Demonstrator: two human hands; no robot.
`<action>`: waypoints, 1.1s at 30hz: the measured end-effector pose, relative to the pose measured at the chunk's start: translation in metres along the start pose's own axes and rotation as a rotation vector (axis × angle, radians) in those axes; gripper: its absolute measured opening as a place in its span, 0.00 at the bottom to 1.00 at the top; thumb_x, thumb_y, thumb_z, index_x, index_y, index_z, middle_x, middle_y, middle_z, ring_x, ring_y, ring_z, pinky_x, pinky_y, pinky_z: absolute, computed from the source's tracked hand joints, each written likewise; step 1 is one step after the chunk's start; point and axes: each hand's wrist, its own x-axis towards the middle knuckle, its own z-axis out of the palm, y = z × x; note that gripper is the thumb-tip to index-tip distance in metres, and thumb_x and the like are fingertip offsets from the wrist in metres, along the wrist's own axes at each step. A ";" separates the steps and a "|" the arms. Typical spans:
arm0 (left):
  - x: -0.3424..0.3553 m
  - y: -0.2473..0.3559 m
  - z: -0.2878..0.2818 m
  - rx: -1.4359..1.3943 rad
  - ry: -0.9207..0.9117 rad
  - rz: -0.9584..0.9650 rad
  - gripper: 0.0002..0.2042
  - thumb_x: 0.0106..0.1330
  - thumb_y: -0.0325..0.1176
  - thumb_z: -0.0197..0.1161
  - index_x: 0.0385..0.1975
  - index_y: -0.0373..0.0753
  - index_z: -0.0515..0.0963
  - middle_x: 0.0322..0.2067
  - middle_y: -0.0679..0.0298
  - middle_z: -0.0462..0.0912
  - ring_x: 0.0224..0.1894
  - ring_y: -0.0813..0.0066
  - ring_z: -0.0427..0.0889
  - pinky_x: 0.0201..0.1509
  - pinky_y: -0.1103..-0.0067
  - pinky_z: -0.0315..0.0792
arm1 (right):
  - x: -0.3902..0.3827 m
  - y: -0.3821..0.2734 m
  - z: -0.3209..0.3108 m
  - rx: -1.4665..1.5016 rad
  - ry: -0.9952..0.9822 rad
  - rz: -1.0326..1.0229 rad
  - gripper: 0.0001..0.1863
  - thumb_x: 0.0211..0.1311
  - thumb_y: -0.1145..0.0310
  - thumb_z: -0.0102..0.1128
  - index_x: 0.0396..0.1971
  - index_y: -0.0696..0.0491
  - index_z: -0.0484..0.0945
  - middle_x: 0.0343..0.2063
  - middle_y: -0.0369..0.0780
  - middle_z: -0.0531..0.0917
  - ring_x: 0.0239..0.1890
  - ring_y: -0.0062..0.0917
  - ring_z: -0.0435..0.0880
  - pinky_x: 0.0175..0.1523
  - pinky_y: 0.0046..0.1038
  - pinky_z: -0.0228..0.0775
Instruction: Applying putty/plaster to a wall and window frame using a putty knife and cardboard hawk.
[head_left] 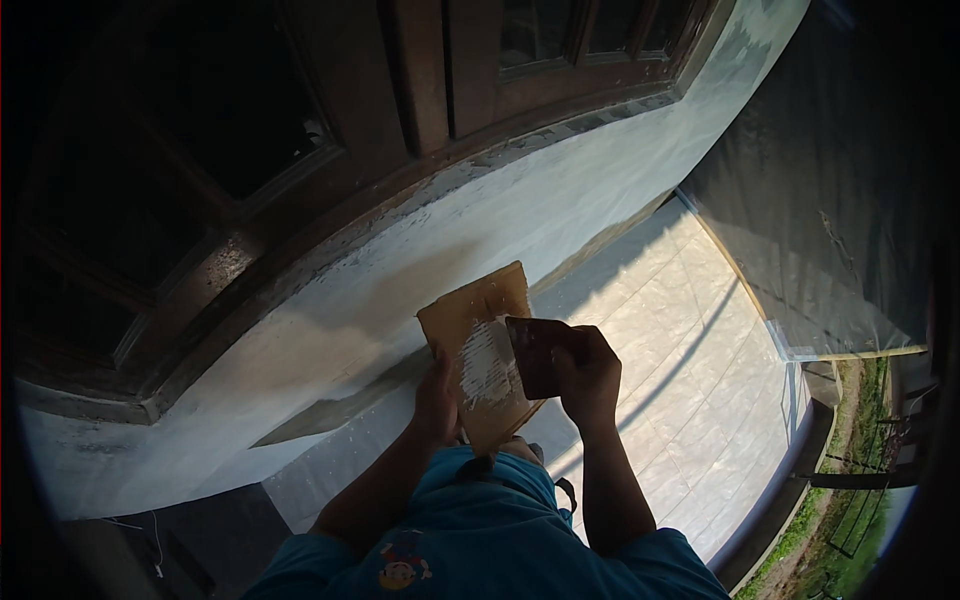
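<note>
My left hand (pixel 434 403) grips the left edge of a brown cardboard piece (pixel 468 314) held in front of my body. A patch of white paste (pixel 484 366) with ridged streaks is smeared over the middle of the cardboard. In my right hand (pixel 590 382) is a dark, flat, roughly rectangular scraper (pixel 534 358), pinched between thumb and fingers. Its left edge lies over the right side of the paste; whether it presses on the cardboard I cannot tell.
A whitish wall (pixel 560 190) with patchy plaster runs beneath a dark wooden window frame (pixel 420 90). Pale sheeting (pixel 680 380) covers the floor at right, partly sunlit. A dark sheet (pixel 810 200) hangs at the far right, and grass (pixel 850 520) shows beyond a low edge.
</note>
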 end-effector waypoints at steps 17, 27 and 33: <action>0.002 -0.012 0.051 0.017 -0.010 0.108 0.33 0.72 0.60 0.41 0.66 0.38 0.57 0.55 0.51 0.72 0.56 0.60 0.76 0.57 0.64 0.74 | 0.035 0.019 -0.034 0.041 -0.119 -0.036 0.10 0.55 0.73 0.59 0.37 0.60 0.78 0.28 0.45 0.85 0.32 0.27 0.85 0.39 0.27 0.76; 0.012 -0.030 0.058 0.002 0.019 0.118 0.33 0.72 0.61 0.42 0.65 0.38 0.60 0.54 0.53 0.74 0.55 0.61 0.77 0.57 0.64 0.73 | 0.051 0.043 -0.047 0.118 -0.206 -0.011 0.09 0.53 0.76 0.59 0.35 0.61 0.77 0.28 0.40 0.83 0.33 0.19 0.80 0.41 0.24 0.74; 0.017 -0.037 0.058 0.036 0.016 0.127 0.32 0.73 0.59 0.41 0.65 0.38 0.59 0.57 0.54 0.72 0.58 0.60 0.74 0.61 0.62 0.70 | 0.055 0.052 -0.051 0.145 -0.236 0.010 0.09 0.53 0.76 0.58 0.35 0.61 0.77 0.28 0.39 0.83 0.32 0.18 0.79 0.40 0.23 0.73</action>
